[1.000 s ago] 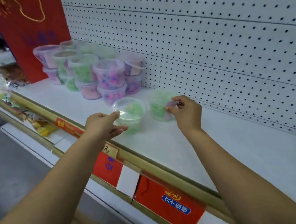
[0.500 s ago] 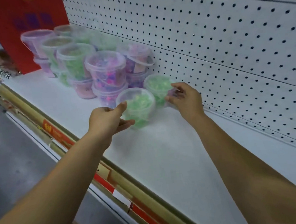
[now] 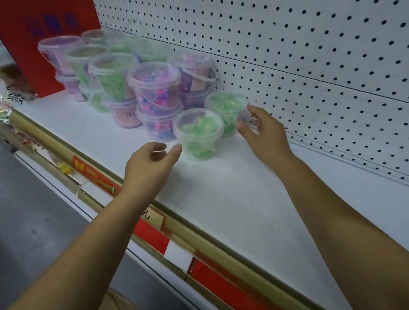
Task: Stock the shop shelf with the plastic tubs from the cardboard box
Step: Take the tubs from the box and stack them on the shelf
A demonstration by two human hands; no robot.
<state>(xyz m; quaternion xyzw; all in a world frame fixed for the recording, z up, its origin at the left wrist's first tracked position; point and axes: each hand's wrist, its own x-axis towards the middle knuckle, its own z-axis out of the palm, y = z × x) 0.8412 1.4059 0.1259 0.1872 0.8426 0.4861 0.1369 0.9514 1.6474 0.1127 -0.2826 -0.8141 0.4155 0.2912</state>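
Both hands, left [image 3: 149,164] and right [image 3: 262,131], hang open, empty, beside two green tubs [image 3: 199,133] near the shelf [image 3: 228,202] back. Risk: a careless nudge could topple the adjacent stacked tubs [image 3: 154,89].

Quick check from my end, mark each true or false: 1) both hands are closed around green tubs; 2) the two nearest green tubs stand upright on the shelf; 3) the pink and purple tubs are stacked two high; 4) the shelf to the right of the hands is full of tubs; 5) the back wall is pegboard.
1) False. The left hand and right hand are open beside the tubs, gripping neither.
2) True. The front green tub and rear green tub stand upright on the shelf.
3) True. The pink and purple tub sits on another.
4) False. That stretch of shelf holds no tubs.
5) True. The pegboard backs the shelf.
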